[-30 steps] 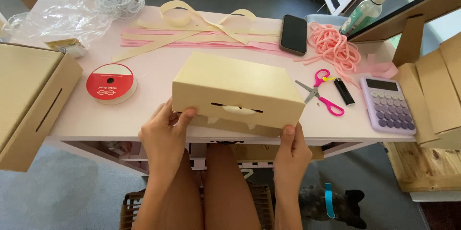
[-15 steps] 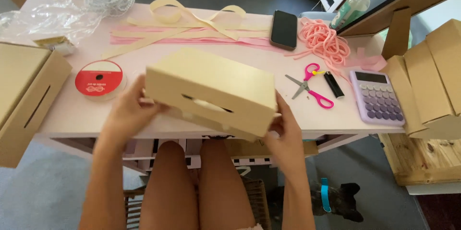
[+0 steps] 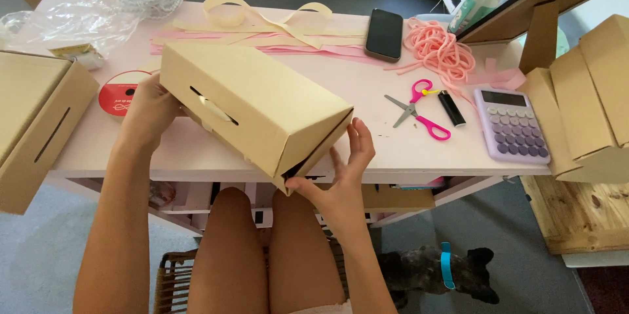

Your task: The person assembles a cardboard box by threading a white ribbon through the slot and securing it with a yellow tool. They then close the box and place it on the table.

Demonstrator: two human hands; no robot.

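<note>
Cardboard box (image 3: pixel 262 107) held above near edge of pink surface (image 3: pixel 406 157), tilted, clear of it. Left hand (image 3: pixel 147 107) grips far-left end; right hand (image 3: pixel 344 179) grips lowered near-right end, fingers spread on end flap, thumb under corner. Step judged: turning box for check of end closure. Next move likely calls for firm two-hand support while flap is pressed or tucked. Long axis runs upper-left to lower-right; slotted face toward viewer. Scissors (image 3: pixel 419 111) and calculator (image 3: pixel 514 124) well right.
</note>
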